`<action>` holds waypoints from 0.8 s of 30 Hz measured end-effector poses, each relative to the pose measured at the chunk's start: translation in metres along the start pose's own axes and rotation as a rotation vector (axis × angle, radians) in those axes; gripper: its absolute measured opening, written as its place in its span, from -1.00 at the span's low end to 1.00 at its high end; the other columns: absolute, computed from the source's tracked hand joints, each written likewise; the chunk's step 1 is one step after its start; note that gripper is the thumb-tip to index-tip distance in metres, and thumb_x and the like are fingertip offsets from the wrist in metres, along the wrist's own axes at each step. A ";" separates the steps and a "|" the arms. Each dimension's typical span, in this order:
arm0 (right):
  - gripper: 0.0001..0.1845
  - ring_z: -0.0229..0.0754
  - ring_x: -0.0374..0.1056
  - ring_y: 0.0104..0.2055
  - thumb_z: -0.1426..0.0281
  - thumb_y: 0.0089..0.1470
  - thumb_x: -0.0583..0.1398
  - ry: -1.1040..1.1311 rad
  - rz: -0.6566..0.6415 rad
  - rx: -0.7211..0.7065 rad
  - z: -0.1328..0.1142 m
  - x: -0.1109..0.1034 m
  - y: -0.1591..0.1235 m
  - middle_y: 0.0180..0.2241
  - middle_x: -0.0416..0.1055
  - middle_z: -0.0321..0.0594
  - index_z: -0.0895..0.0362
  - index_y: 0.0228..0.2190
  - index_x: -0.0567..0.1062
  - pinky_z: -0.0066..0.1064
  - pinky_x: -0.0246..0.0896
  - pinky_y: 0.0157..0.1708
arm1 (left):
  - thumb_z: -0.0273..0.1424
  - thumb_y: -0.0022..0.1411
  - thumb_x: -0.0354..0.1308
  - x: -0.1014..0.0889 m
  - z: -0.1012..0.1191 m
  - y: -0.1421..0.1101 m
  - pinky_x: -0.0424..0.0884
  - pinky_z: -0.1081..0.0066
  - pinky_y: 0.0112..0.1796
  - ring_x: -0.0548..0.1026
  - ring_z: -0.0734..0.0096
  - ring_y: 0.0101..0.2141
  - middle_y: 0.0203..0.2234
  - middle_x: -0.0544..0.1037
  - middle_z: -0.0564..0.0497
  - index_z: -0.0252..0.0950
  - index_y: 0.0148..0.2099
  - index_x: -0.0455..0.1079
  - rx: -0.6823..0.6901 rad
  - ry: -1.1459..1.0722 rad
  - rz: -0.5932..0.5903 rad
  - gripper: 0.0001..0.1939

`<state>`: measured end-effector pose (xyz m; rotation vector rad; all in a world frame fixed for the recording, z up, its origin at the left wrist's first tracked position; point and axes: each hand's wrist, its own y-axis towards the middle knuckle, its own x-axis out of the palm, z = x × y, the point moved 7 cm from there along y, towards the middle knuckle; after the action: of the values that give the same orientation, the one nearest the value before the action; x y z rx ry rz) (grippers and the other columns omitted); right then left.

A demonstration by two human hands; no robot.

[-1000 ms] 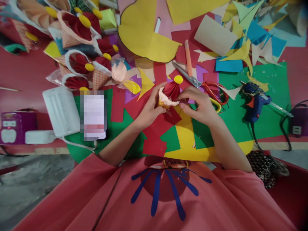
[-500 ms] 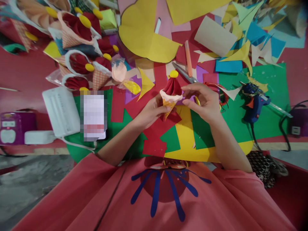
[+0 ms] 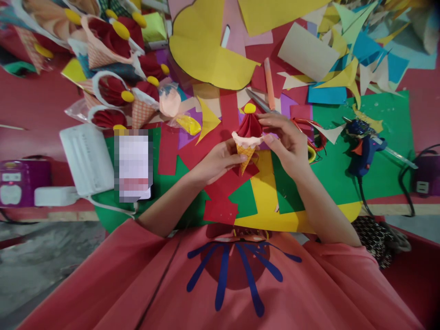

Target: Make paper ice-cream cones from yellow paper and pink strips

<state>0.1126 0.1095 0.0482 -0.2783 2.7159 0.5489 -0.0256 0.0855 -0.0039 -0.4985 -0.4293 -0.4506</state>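
Observation:
A small craft ice cream cone stands upright between my hands, with a yellow waffle-pattern cone, a scalloped pale pink rim, a dark red pleated top and a yellow ball at the tip. My left hand is closed round the cone part, thumb in front, other fingers partly hidden behind it. On the other side, my right hand pinches the edge of the pink rim between thumb and fingers. Scissors with red and yellow handles lie just beyond my right hand, partly covered by it.
Finished-looking cones are piled at the back left. A phone and a white power bank lie on the left. To the right rests a blue glue gun with its cord. Paper scraps and a yellow paper shape cover the back.
The cone has shifted slightly right and towards me with my left hand. My right thumb and fingers have closed onto the pink rim, from just beside it.

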 end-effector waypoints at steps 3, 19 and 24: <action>-0.64 -0.09 0.36 0.11 0.31 0.20 0.13 0.008 0.012 0.039 0.002 0.000 -0.001 0.03 0.42 -0.24 -0.15 0.03 0.37 -0.13 0.38 0.08 | -0.29 -0.08 0.42 -0.003 0.003 0.001 0.48 0.43 -0.19 0.53 0.26 -0.07 -0.10 0.55 -0.05 -0.27 -0.07 0.45 0.052 0.047 0.027 -0.52; -0.68 -0.02 0.28 0.15 0.30 0.15 0.17 -0.193 0.087 -0.144 -0.017 -0.001 -0.006 0.04 0.36 -0.25 -0.21 -0.05 0.44 -0.04 0.30 0.13 | -0.23 -0.03 0.39 -0.006 0.008 0.003 0.43 0.21 0.02 0.48 0.19 0.00 -0.09 0.54 -0.05 -0.26 -0.03 0.43 0.162 0.141 0.061 -0.50; -0.67 0.04 0.20 0.23 0.27 0.11 0.19 -0.395 -0.001 -0.279 -0.023 0.007 -0.011 0.05 0.35 -0.27 -0.22 -0.06 0.46 0.04 0.17 0.21 | -0.20 0.01 0.37 -0.008 0.010 0.003 0.42 0.25 0.02 0.49 0.18 0.01 -0.08 0.55 -0.07 -0.27 0.00 0.42 0.154 0.081 0.083 -0.49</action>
<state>0.1014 0.0894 0.0620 -0.2134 2.2580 0.8819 -0.0328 0.0957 -0.0008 -0.3461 -0.3608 -0.3533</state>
